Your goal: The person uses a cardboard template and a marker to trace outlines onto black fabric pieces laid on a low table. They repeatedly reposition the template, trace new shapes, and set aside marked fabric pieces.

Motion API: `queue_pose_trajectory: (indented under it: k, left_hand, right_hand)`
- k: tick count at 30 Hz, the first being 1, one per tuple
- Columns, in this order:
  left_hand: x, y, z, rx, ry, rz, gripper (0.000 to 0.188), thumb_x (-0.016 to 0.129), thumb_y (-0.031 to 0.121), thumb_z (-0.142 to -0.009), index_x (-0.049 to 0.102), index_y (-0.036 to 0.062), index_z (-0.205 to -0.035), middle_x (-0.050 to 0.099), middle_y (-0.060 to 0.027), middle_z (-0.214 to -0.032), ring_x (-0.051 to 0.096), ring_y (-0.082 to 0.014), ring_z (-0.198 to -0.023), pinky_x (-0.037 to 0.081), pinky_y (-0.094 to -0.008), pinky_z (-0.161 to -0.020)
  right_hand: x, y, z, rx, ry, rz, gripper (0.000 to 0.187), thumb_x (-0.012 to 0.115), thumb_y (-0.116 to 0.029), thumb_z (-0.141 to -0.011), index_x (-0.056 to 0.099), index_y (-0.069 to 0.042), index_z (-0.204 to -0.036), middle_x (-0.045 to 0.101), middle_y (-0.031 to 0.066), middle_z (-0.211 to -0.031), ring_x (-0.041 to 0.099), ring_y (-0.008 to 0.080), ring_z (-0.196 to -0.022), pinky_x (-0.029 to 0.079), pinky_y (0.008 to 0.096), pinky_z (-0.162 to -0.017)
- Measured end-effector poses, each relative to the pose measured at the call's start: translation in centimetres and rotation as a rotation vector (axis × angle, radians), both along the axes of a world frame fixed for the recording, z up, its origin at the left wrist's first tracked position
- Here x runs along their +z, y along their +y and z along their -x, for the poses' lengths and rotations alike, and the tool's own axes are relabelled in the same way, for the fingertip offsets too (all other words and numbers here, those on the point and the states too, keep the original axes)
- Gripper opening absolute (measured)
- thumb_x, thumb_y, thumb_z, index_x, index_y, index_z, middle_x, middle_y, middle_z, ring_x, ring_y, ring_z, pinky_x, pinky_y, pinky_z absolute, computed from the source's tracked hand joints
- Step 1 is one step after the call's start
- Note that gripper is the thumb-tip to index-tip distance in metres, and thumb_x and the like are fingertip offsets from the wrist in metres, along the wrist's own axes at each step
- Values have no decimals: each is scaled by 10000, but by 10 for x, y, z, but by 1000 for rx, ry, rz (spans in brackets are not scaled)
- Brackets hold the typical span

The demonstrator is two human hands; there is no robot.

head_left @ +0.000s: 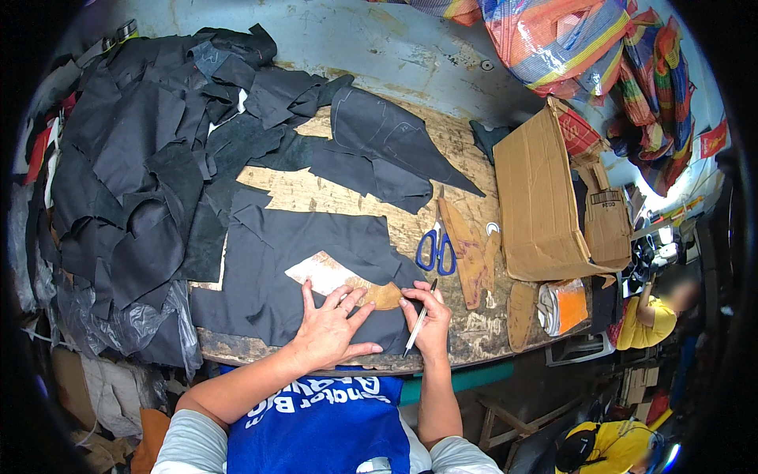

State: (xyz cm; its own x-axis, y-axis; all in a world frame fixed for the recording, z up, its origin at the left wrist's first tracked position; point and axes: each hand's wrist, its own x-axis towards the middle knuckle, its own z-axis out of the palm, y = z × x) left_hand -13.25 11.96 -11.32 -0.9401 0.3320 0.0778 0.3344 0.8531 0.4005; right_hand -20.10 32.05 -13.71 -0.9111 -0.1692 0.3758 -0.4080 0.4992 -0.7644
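Observation:
A black leather sheet (332,237) lies near the front edge of the table. On it rests a curved pattern piece (324,272), whitish at one end and brown at the other. My left hand (332,320) presses down on the piece with its fingers spread, holding nothing. In my right hand (429,324) is a white pen (416,332), gripped with its dark end pointing up. The fingertips of that hand touch the leather by the brown end of the pattern piece. Blue-handled scissors (437,251) lie just beyond my right hand.
Dark leather pieces are heaped on the left (126,158), with more (395,150) at the back. Brown pattern pieces (464,253) and a cardboard box (541,197) are on the right. Two people in yellow shirts (643,320) are at far right and lower right.

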Motion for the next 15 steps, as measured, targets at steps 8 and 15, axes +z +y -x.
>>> queue_pose_trajectory:
  k: [8,15]
  left_hand:
    - [-9,-1,-1,-3,70,-7,750,543,675,-761,541,135,-1282,437,-81,-1369,357,-264,-1286,91,-737,-973]
    - [-11,-2,-1,-18,64,29,753,561,660,-759,517,147,-1308,401,-79,-1404,344,-267,-1295,83,-739,-976]
  right_hand:
    - [-9,3,0,-77,69,39,251,546,128,-709,654,-10,-889,671,139,-907,641,279,-886,501,337,-783]
    - [-4,25,-4,-447,165,43,197,489,87,-799,620,32,-935,654,137,-866,638,204,-780,499,318,-740]
